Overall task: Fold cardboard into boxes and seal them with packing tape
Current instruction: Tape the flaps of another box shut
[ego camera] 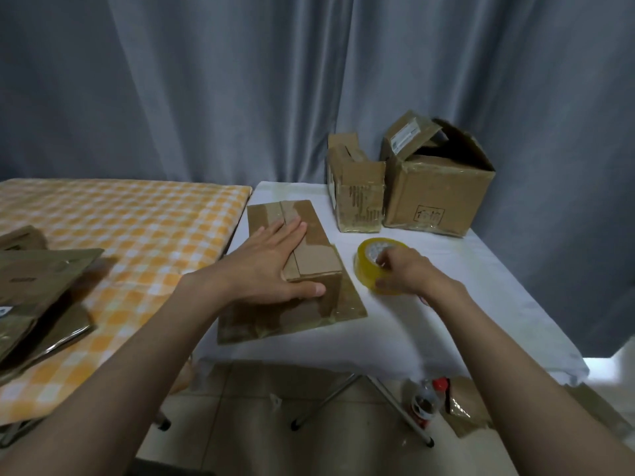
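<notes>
A brown cardboard box (316, 249) with its top flaps folded shut lies on the white table (395, 334). My left hand (268, 266) presses flat on its top, fingers straight, thumb against the near end. A loose flap (347, 300) spreads out on the table at the box's near side. Right of the box sits a yellow roll of packing tape (369, 259). My right hand (403, 273) grips the roll, fingers curled over its rim and into its core.
Two taped brown boxes (357, 194) (436, 194) stand at the back right of the table, the larger with open flaps. Flattened cardboard (37, 280) lies on the orange checked table at left. A bottle (426, 400) and cardboard scraps are on the floor.
</notes>
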Action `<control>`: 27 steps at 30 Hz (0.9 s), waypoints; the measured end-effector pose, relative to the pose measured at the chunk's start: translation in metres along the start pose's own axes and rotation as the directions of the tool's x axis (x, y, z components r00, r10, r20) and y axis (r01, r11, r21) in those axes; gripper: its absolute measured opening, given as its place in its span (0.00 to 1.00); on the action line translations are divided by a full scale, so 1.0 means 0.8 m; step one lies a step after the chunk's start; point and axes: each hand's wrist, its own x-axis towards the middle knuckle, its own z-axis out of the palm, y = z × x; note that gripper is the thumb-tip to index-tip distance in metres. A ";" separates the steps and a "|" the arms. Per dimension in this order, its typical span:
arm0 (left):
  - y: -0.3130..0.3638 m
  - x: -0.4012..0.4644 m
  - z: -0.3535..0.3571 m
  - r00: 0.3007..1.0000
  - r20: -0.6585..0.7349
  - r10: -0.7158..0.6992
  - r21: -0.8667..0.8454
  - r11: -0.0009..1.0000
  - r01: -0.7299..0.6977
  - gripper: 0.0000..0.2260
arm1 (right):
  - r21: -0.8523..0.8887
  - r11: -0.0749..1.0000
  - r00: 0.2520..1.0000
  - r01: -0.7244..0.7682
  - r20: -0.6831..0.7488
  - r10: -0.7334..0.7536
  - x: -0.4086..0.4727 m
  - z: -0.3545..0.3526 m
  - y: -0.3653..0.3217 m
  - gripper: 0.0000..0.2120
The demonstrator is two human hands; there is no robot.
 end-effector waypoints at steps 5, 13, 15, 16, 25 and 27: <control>0.008 -0.005 0.000 1.000 0.017 -0.023 0.020 1.000 0.023 0.55 | -0.021 0.998 0.985 0.052 -0.164 -0.055 -0.006 0.008 0.007 0.11; 0.088 -0.004 0.015 0.962 -0.178 -0.206 -0.040 0.979 0.202 0.42 | 0.344 0.921 0.935 0.185 -0.349 -0.057 -0.020 -0.028 -0.001 0.05; 0.112 0.010 0.015 0.938 -0.217 -0.269 -0.106 0.962 0.251 0.37 | 0.403 0.883 0.912 0.243 -0.405 -0.066 -0.025 -0.035 -0.008 0.06; 0.120 0.017 0.014 0.935 -0.204 -0.290 -0.120 0.955 0.270 0.36 | 0.424 0.864 0.900 0.271 -0.431 -0.071 -0.027 -0.038 -0.011 0.06; 0.092 0.035 -0.009 0.897 -0.313 -0.311 -0.396 0.902 0.174 0.24 | 0.427 0.809 0.864 0.404 -0.468 -0.184 -0.051 -0.058 -0.023 0.11; 0.079 0.038 -0.014 0.849 -0.439 -0.295 -0.397 0.911 0.111 0.16 | 0.388 0.825 0.867 0.412 -0.446 -0.223 -0.056 -0.060 -0.024 0.11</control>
